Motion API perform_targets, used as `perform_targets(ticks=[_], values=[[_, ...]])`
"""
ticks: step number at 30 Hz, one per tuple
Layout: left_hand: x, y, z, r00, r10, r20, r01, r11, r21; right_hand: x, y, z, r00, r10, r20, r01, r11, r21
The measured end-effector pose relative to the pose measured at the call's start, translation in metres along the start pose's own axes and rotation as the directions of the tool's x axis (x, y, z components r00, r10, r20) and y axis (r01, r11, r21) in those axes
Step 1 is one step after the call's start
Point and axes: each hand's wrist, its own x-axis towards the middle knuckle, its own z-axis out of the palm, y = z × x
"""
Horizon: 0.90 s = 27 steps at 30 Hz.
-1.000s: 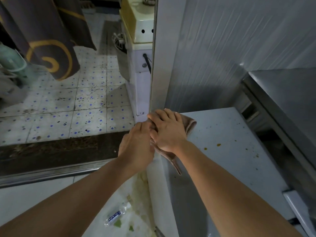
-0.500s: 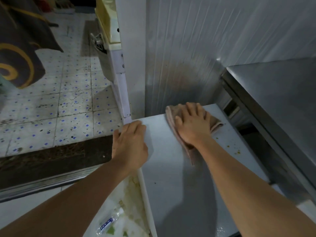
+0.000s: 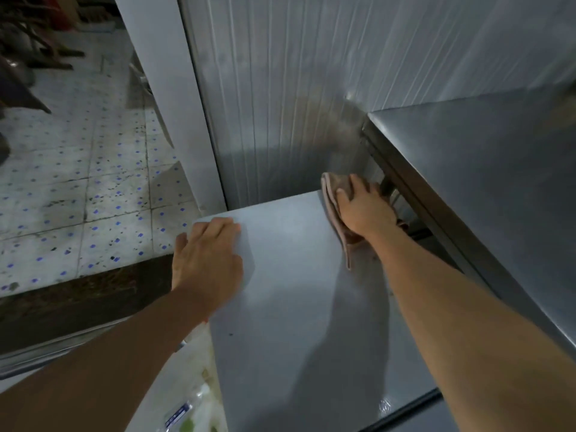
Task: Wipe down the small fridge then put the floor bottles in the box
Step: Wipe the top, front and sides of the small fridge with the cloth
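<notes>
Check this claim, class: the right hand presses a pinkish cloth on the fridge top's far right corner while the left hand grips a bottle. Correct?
Not quite. The head view shows the left hand resting flat on the fridge top, holding nothing. The right hand does press the pinkish cloth at the far right corner.

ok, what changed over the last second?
The right hand slid the cloth across the fridge top, from the back-left corner to the back-right edge beside the steel counter. The left hand came off the cloth and now rests flat on the top's left edge. Unchanged: right palm pressing the cloth, bottle on the floor.
</notes>
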Motion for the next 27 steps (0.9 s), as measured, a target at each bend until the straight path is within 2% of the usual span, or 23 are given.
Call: perform_targets(ticks=[4,8,10,12,15,18,22,24,27], values=[[-0.001,0.005,-0.004,1.0,-0.013,0.021,0.013,1.0,0.012,-0.045,0.019,-0.001,0.999,-0.011,-0.045,0.007,0.997,-0.077],[-0.002,0.013,-0.009,0.995,-0.056,0.088,0.051,0.997,0.061,-0.123,0.052,0.0,0.997,0.049,-0.057,-0.055,0.991,-0.12],[-0.009,0.021,-0.007,0.995,-0.024,0.096,0.019,0.998,0.052,-0.153,0.064,0.001,0.995,0.07,-0.067,-0.082,0.979,-0.186],[-0.019,0.029,-0.003,0.993,0.027,0.113,-0.029,0.999,0.016,-0.162,0.068,0.005,0.993,0.093,-0.069,-0.108,0.961,-0.256],[-0.022,0.025,0.0,0.993,0.039,0.11,-0.035,0.998,-0.044,-0.14,0.055,0.01,0.989,0.12,-0.084,-0.135,0.97,-0.202],[-0.016,0.01,0.003,0.989,0.1,0.108,-0.093,0.993,-0.068,-0.099,0.036,0.008,0.997,0.029,-0.066,-0.039,0.987,-0.158],[-0.015,0.002,0.008,0.988,0.114,0.108,-0.094,0.98,-0.174,-0.086,0.014,0.01,0.996,-0.075,-0.051,0.061,0.972,-0.228],[-0.014,-0.002,0.005,0.984,0.134,0.121,-0.107,0.972,-0.21,-0.115,0.001,0.02,0.976,-0.214,-0.028,0.201,0.948,-0.248],[-0.014,-0.01,-0.001,0.967,0.216,0.138,-0.178,0.953,-0.246,-0.18,-0.024,0.039,0.889,-0.457,0.009,0.45,0.872,-0.191]])
